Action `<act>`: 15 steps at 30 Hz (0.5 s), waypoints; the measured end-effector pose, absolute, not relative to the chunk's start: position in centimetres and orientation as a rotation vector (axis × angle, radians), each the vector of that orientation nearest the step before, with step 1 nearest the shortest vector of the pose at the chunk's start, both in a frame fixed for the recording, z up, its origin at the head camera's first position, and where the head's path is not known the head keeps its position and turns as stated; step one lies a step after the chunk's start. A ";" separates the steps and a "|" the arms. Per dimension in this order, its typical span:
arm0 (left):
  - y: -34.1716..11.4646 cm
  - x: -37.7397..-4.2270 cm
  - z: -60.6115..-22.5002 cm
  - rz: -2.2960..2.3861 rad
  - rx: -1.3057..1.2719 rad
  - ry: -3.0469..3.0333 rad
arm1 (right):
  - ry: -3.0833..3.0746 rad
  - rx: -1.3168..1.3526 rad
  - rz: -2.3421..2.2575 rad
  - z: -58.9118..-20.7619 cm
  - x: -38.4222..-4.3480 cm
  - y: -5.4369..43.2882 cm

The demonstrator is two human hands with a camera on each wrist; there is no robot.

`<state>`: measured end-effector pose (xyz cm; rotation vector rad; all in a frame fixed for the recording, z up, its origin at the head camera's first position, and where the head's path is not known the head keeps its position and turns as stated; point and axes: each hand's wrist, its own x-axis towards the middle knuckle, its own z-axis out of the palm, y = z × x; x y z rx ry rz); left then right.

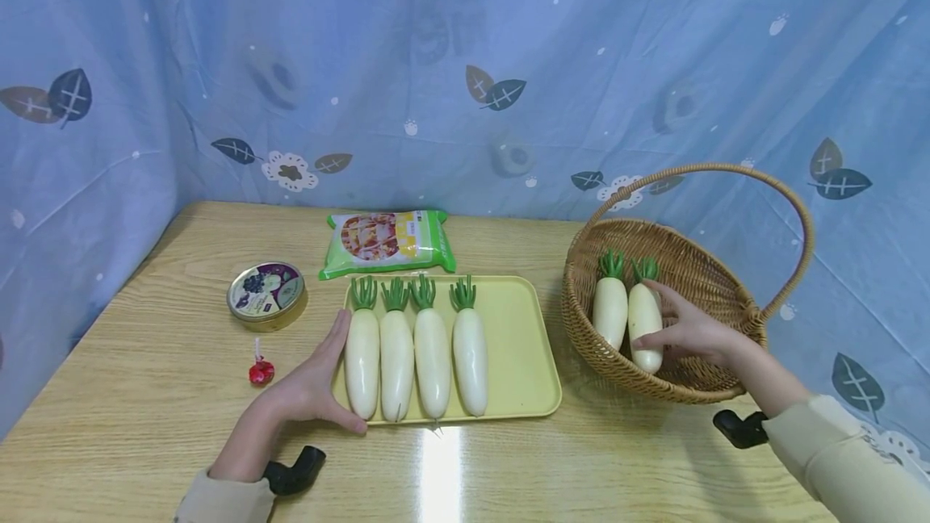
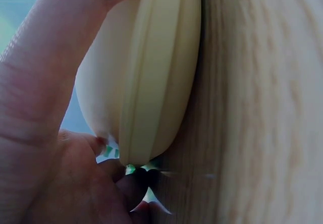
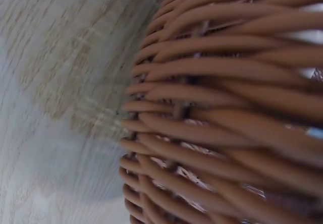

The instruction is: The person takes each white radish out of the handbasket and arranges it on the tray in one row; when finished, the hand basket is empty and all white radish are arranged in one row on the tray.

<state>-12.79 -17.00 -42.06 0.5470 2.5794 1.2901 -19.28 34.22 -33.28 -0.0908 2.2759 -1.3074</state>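
Note:
Several white radishes (image 1: 433, 361) with green tops lie side by side on a yellow tray (image 1: 519, 345). My left hand (image 1: 308, 386) rests against the tray's left side, its fingers extended along the edge and its thumb at the front corner. In the left wrist view, the thumb (image 2: 45, 77) touches the tray rim (image 2: 156, 77). My right hand (image 1: 686, 329) reaches into a wicker basket (image 1: 592, 345) and grips a white radish (image 1: 643, 313) between thumb and fingers. Another radish (image 1: 609, 309) lies to its left. The right wrist view shows only basket weave (image 3: 217, 98) and tabletop; the hand is hidden there.
Behind the tray lies a green-edged food packet (image 1: 385, 242). A round tin (image 1: 266, 295) and a small red-wrapped candy (image 1: 261, 370) sit on the left of the wooden table (image 1: 145, 394). The basket's tall handle (image 1: 795, 216) arches above it. A blue curtain (image 1: 407, 87) hangs behind.

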 end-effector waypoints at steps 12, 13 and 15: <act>-17.0 -12.8 -42.0 1.278 0.545 2.585 | 2.294 -0.139 -1.378 -31.6 -18.3 34.4; -17.0 -12.8 -42.0 1.277 0.545 2.585 | 2.295 -0.137 -1.380 -31.4 -18.2 34.3; -17.0 -12.8 -42.0 1.275 0.544 2.585 | 2.298 -0.143 -1.382 -31.1 -18.1 34.3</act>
